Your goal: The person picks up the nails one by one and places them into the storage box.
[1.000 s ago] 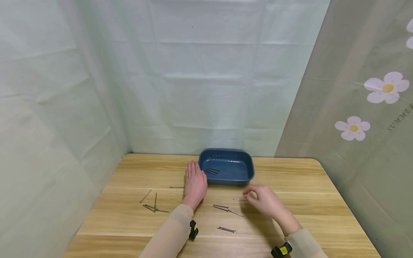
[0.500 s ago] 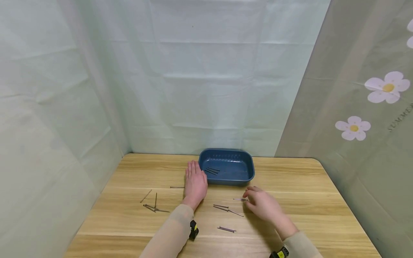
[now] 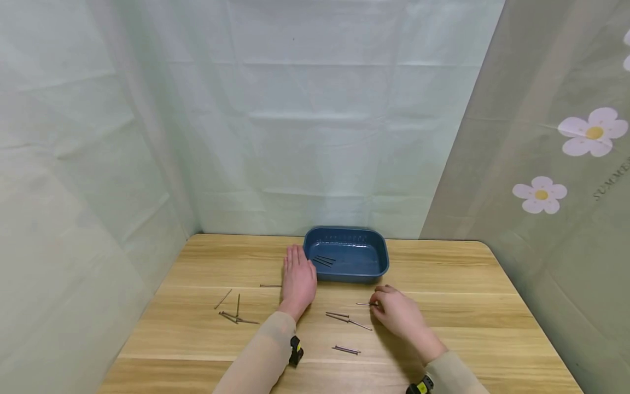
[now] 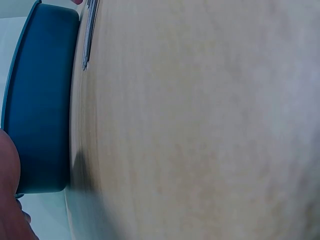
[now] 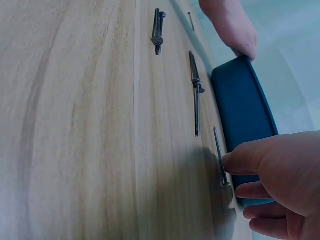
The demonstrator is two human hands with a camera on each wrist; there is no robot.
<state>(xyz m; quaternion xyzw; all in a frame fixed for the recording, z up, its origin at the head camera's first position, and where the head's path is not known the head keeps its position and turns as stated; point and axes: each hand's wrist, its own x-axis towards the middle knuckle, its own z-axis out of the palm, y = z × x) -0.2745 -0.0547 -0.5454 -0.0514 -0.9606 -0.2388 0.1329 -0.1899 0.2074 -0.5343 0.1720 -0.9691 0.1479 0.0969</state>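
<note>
A blue plastic bin (image 3: 346,268) stands at the back of the table with several nails (image 3: 323,261) inside. My left hand (image 3: 298,282) lies with straight fingers along the bin's left side. In front of the bin, my right hand (image 3: 397,312) is low over a single nail (image 3: 363,303). The right wrist view shows the thumb (image 5: 240,157) at this nail (image 5: 220,150), with the other fingertips a little apart from it. Crossed nails (image 3: 344,319) lie left of the right hand, and a pair of nails (image 3: 346,349) lies closer to the front.
On the left, a cluster of nails (image 3: 236,317) and a separate nail (image 3: 223,299) lie on the wooden table (image 3: 197,350). Another nail (image 3: 269,285) sticks out left of my left hand. Pale curtains (image 3: 315,137) surround the table's back and sides.
My right hand has lowered and shifted slightly left, its fingers coming over the nail in front of the bin. The left hand and the bin have stayed put.
</note>
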